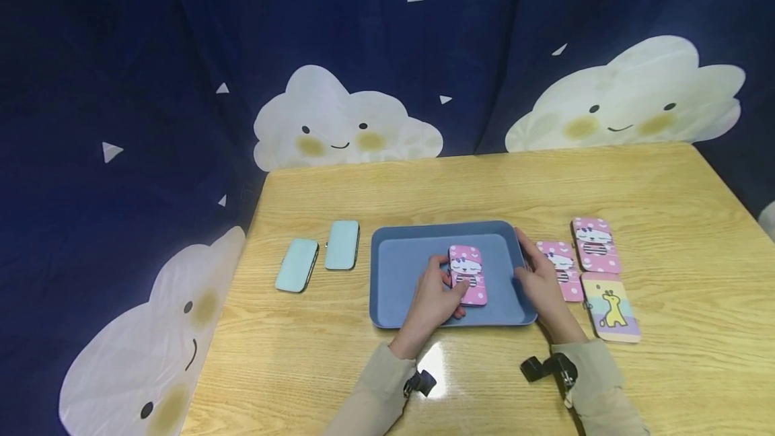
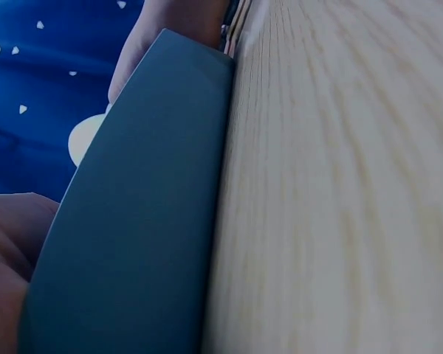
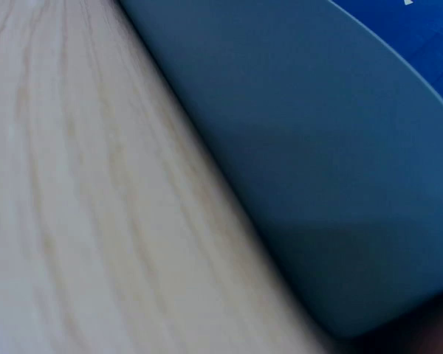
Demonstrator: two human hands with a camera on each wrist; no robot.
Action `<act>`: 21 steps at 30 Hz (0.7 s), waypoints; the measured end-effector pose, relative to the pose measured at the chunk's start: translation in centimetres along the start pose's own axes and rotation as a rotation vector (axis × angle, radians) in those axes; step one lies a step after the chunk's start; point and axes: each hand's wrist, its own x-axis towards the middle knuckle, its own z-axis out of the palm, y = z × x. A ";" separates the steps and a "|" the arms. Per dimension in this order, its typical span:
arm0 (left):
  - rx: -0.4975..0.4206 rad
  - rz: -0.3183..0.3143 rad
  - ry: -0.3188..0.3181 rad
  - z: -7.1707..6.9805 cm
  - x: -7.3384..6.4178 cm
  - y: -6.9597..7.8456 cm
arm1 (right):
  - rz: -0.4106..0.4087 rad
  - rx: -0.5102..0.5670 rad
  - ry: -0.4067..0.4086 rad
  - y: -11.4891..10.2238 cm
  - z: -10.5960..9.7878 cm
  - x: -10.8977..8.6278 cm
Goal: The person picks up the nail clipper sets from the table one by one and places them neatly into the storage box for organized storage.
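Note:
My left hand (image 1: 434,293) holds a small pink hard case (image 1: 467,264) with a white cat print, thumb on its face, over the inside of a blue tray (image 1: 393,288). In the left wrist view part of that hand (image 2: 11,258) shows behind the tray's front wall (image 2: 133,206); the case is hidden there. At the tray's right rim, my right hand (image 1: 541,282) grips the edge, its thumb on the inner side and fingers along the outside. The right wrist view shows mostly the tray's wall (image 3: 295,169). Just right of this hand lies another pink cat case (image 1: 566,268), partly covered by it.
On the right lie a third pink cat case (image 1: 596,245) and a giraffe-print case (image 1: 611,308). Two pale mint cases (image 1: 297,265) lie left of the tray on the wooden table (image 1: 290,369). A dark blue curtain (image 1: 375,25) with clouds hangs behind the table.

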 end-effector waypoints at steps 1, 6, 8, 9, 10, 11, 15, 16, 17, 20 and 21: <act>-0.005 -0.003 0.000 0.0 0.0 0.0 | 0.000 0.000 -0.001 0.0 0.0 0.0; -0.002 -0.008 0.008 0.1 0.0 0.0 | 0.001 0.002 -0.005 0.1 0.0 -0.1; 0.007 -0.004 0.012 0.1 0.0 0.0 | -0.003 0.002 -0.005 0.1 0.0 -0.1; 0.013 -0.002 0.015 0.1 0.0 0.0 | -0.004 0.003 -0.004 0.1 0.0 -0.1; 0.014 -0.002 0.016 0.1 0.0 0.0 | -0.007 0.004 -0.003 0.1 0.0 -0.1; 0.016 -0.002 0.018 0.1 -0.1 0.0 | -0.010 0.005 -0.003 0.1 0.0 -0.1; 0.029 0.000 0.026 0.1 0.0 0.0 | -0.011 0.004 -0.003 0.0 0.0 -0.2; 0.035 0.005 0.027 0.1 0.0 0.0 | -0.011 0.004 -0.003 0.0 0.0 -0.2; 0.047 0.010 0.031 0.1 0.0 0.0 | -0.008 0.003 -0.004 0.0 0.0 -0.1; 0.087 0.026 0.044 0.1 0.0 0.0 | -0.001 0.003 -0.005 0.0 0.0 -0.1; 0.096 0.030 0.046 0.0 0.0 0.0 | 0.000 0.004 -0.007 0.0 0.0 0.0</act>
